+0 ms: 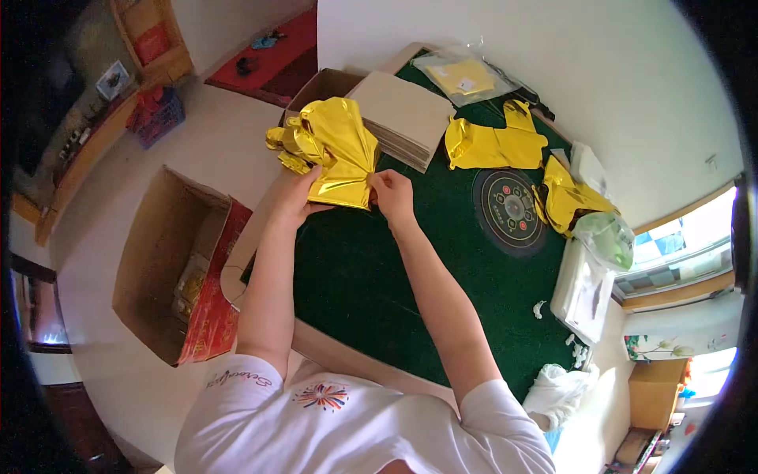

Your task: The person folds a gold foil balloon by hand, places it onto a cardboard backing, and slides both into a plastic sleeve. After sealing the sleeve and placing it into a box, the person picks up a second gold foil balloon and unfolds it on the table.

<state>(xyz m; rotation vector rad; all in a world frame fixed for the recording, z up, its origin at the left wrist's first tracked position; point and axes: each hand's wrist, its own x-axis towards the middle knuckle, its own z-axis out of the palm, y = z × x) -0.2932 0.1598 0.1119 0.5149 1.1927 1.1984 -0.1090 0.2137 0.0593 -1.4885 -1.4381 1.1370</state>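
Note:
A crumpled gold foil balloon (339, 146), deflated, is held up over the left far part of the green table between my two hands. My left hand (296, 197) grips its lower left edge, with the thumb on top of the foil. At the lower right edge, my right hand (392, 193) pinches the foil, which gathers in creases toward those fingertips. Just beyond the balloon lies a stack of grey-brown cardboard sheets (407, 110), partly covered by it. Another flat gold foil balloon (497, 146) rests on the table to the right, with a third crumpled gold foil piece (568, 193) beside it.
The green-topped table (363, 276) has a round black control panel (512, 207). A clear bag (466, 75) lies at the back; a pale green plastic bag (604, 237) and white packs (584, 292) line the right edge. An open cardboard box (158, 268) stands on the left floor.

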